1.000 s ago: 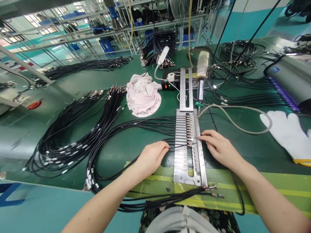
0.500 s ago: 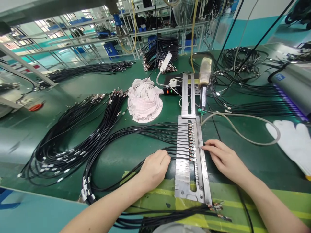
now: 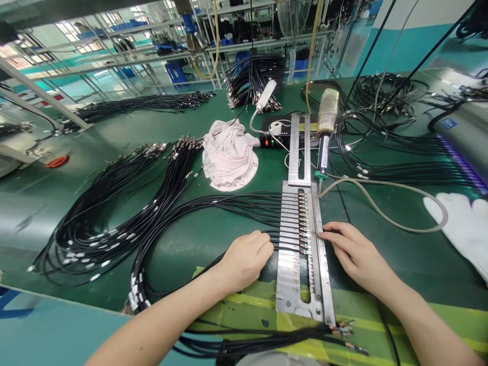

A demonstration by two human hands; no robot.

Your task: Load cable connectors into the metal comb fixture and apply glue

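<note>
**Thin black cables (image 3: 244, 204) laid in a slotted silver metal fixture (image 3: 288, 284); both hands alongside**

Fixture lies on the dark green table (image 3: 194, 249), in front of the wearer. Cables run in from the left and occupy its upper slots, metallic ends in a row toward the right-hand rail.

Left hand (image 3: 249, 259): fingers curled, grasping at least the lowest seated cable just left of the fixture; exact finger contact partly hidden. Right hand (image 3: 353, 250): released, loosely extended, fingertips against the fixture's right edge.

Near the front edge: loose bundle of black cables with metallic ends (image 3: 282, 338). Farther back: crumpled pale pink-white cloth (image 3: 230, 157), black box with lit red and green switches (image 3: 280, 141). Far right: white fabric glove (image 3: 457, 223).
</note>
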